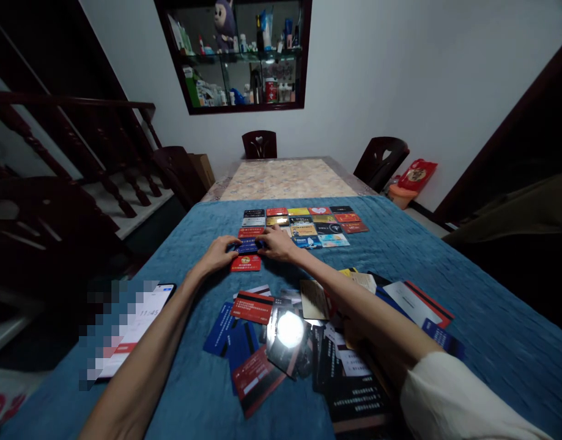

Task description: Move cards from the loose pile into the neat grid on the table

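Note:
A dark blue card point(248, 247) lies between my two hands, in the left column of a grid of cards. My left hand point(218, 253) has its fingertips and thumb on the card's left edge. From the other side, the curled fingers of my right hand point(277, 244) grip its right end and cover part of it. Just nearer to me is a red card point(246, 264) with a round yellow emblem. Another red card point(251, 233) lies directly beyond the blue one. Blue picture cards point(334, 241) end the row to the right of my right hand.
Loose cards, among them a red striped card point(253, 307) and a shiny dark card point(287, 335), overlap in a pile beneath my right forearm. A phone point(140, 330) lies left of my left forearm. The blue cloth point(184, 379) covers the near table. Chairs point(385, 160) stand around it.

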